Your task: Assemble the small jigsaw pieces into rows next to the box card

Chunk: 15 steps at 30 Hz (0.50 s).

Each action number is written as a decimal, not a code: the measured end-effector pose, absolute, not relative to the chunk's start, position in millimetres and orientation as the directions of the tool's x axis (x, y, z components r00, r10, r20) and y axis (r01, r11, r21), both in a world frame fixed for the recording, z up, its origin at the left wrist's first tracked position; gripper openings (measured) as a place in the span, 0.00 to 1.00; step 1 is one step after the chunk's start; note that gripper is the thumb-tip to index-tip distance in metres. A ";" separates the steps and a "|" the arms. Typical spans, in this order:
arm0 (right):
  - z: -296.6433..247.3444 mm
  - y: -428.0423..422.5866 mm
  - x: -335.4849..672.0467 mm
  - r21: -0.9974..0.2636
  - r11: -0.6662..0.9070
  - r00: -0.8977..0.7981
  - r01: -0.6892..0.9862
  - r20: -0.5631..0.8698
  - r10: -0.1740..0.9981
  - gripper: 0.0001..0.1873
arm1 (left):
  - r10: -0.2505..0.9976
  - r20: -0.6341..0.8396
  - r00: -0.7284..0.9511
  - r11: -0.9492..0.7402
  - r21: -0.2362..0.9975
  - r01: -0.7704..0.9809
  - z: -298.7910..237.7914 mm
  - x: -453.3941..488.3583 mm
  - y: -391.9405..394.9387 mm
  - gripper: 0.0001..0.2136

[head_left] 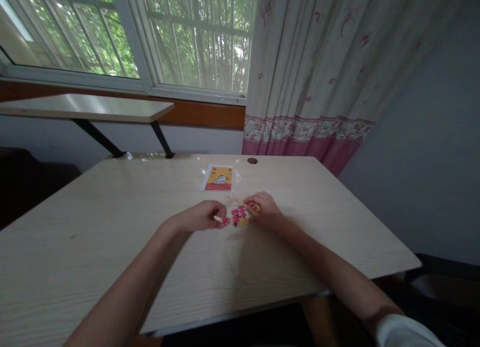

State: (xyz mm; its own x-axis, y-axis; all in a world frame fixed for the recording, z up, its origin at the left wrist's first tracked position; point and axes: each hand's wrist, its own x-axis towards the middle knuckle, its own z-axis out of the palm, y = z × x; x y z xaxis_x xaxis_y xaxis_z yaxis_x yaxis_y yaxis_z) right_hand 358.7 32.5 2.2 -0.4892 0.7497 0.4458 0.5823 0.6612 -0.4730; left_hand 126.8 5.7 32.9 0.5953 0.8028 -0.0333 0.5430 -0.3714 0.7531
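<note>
Pink and yellow jigsaw pieces (239, 215) lie clustered on the tabletop (210, 274).

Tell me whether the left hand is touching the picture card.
Apart. The head view shows it: a strip of bare tabletop lies between the left hand and the picture card, which sits farther back.

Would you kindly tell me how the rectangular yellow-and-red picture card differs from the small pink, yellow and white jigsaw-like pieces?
The rectangular yellow-and-red picture card is one flat sheet, while the jigsaw-like pieces are small and numerous. The card lies untouched, farther from the person; the pieces are nearer, at the left hand and right hand. Both show yellow.
</note>
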 end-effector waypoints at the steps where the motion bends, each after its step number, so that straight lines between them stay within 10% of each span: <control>1: 2.5 31.4 358.0 -0.464 0.675 -0.500 0.573 0.455 0.737 0.07 | 0.822 -0.028 0.569 -0.335 0.785 0.522 33.6 130.2 4.2 0.06; 15: 4.2 25.9 351.5 -0.520 0.682 -0.462 0.515 0.502 0.731 0.04 | 0.953 0.017 0.301 -0.074 0.981 0.179 6.1 162.0 10.0 0.14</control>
State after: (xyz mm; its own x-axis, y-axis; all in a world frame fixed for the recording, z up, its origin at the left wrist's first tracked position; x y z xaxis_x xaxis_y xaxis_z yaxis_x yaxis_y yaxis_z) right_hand 351.5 25.9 4.2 -0.4618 0.7312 0.5020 0.5145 0.6819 -0.5199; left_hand 162.0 10.0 6.1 0.3015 0.9533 0.0166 0.1789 -0.0736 0.9811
